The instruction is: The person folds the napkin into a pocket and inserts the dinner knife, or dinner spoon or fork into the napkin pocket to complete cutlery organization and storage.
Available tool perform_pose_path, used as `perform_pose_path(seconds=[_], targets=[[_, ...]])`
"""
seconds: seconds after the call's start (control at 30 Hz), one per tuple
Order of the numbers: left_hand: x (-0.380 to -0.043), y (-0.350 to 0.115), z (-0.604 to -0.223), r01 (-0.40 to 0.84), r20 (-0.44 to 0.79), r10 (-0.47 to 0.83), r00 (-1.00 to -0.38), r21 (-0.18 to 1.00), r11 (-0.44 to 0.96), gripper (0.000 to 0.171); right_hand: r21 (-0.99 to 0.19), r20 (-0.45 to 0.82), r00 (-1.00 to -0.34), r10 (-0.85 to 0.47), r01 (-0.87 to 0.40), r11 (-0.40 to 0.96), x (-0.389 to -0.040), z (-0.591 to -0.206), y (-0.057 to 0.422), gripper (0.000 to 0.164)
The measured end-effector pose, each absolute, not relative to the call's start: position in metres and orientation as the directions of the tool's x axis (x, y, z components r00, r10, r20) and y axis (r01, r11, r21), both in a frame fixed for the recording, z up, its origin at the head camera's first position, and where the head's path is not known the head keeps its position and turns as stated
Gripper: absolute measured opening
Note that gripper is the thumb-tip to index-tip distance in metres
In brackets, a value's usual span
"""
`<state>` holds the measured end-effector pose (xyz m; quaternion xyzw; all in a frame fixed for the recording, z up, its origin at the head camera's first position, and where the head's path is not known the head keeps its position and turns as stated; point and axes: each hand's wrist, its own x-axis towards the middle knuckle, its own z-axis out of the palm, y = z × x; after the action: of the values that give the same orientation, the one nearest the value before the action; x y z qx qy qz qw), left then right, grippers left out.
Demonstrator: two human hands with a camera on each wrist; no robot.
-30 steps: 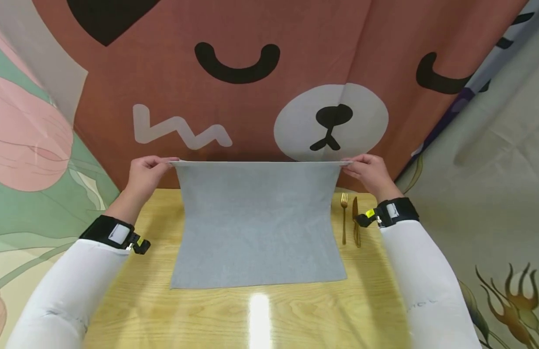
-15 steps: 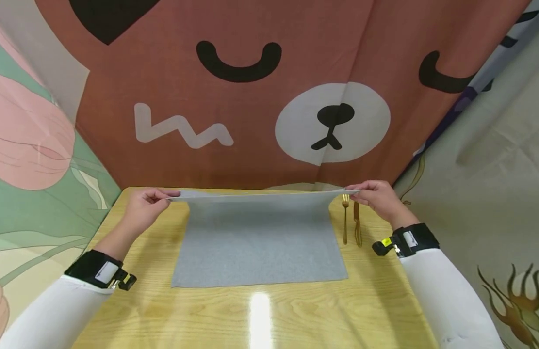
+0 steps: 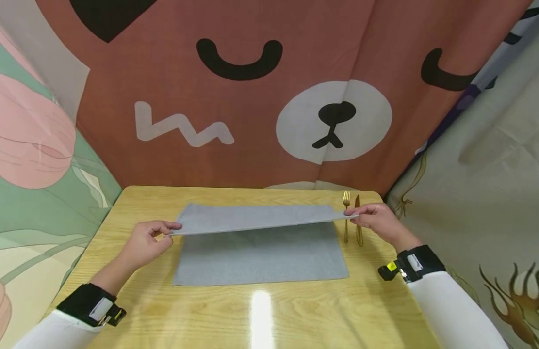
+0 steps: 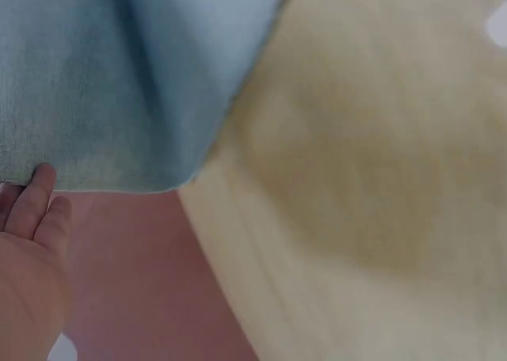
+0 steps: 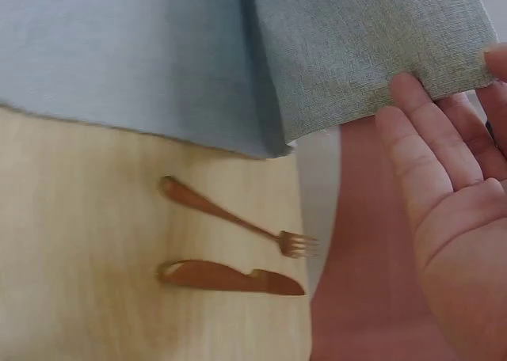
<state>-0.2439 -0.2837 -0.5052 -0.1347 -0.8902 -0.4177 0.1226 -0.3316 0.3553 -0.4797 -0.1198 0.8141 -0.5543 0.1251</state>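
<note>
A grey cloth placemat [image 3: 265, 259] lies with its near part flat on the wooden table, its far part bent up and over toward me. At the left end of the raised edge, my left hand [image 3: 149, 242] pinches the cloth between thumb and fingers. My right hand [image 3: 380, 225] pinches the right end, which sits a little higher and farther back. In the right wrist view, fingers [image 5: 420, 151] lie against the cloth edge with the thumb partly seen. The left wrist view shows the left fingertips [image 4: 43, 175] on the hem; the thumb is hidden there.
Just right of the placemat, a gold fork [image 5: 230, 214] and a gold knife [image 5: 230, 275] lie side by side on the wooden table [image 3: 208, 320]. The raised right corner passes over the fork. A printed curtain [image 3: 252, 169] hangs behind the table's far edge.
Both hands have come down and toward me with the placemat's raised edge, folding the far part over. The left hand has come nearer than the right. The near edge has stayed put.
</note>
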Motion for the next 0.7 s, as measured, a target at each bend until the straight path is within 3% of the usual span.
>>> perform_pose_path(seconds=[0.2,0.53,0.7], targets=[[-0.224,-0.285,-0.533,0.422,0.342,0.270,-0.900,0.527,0.738,0.034,-0.903,-0.068,-0.928,-0.367,-0.099,0.418,-0.316,-0.499,0.354,0.017],[-0.195,-0.279,-0.565,0.436,0.190,0.392,-0.900,0.399,0.807,0.022,-0.905,-0.148,-0.897,-0.416,-0.047,0.423,-0.294,-0.535,0.357,0.018],[-0.189,-0.279,-0.570,0.477,0.206,0.430,-0.879,0.352,0.805,0.031,-0.886,-0.153,-0.895,-0.418,-0.063,0.459,-0.286,-0.542,0.355,0.011]])
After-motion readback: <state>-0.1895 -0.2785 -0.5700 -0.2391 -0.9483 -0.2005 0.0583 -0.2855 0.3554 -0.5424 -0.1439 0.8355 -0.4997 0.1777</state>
